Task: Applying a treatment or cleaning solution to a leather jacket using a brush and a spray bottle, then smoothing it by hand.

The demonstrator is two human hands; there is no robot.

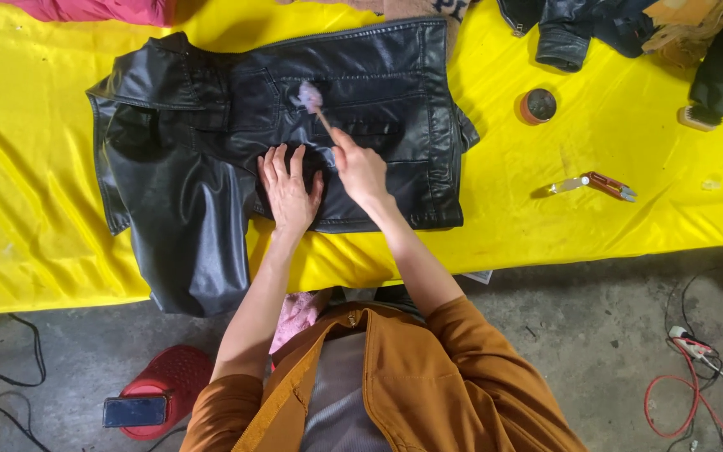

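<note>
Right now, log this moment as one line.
left hand: flat on black leather jacket | right hand: holds small brush on jacket | yellow cloth under jacket

The jacket (211, 159) is glossy black with tone-on-tone stitching, and lies on a plain bright yellow cloth (546, 226); the brush (310, 99) has a pale lilac-white head on a light wooden handle. The sleeves (453, 368) are rust orange over a grey top, the tin (538, 105) is reddish brown with a dark inside, and the snips (604, 185) are red-brown with a clear pale end. The stool (169, 385) is red, the phone (135, 411) black, the floor (587, 335) grey, and the cables (671, 402) red and white.
</note>
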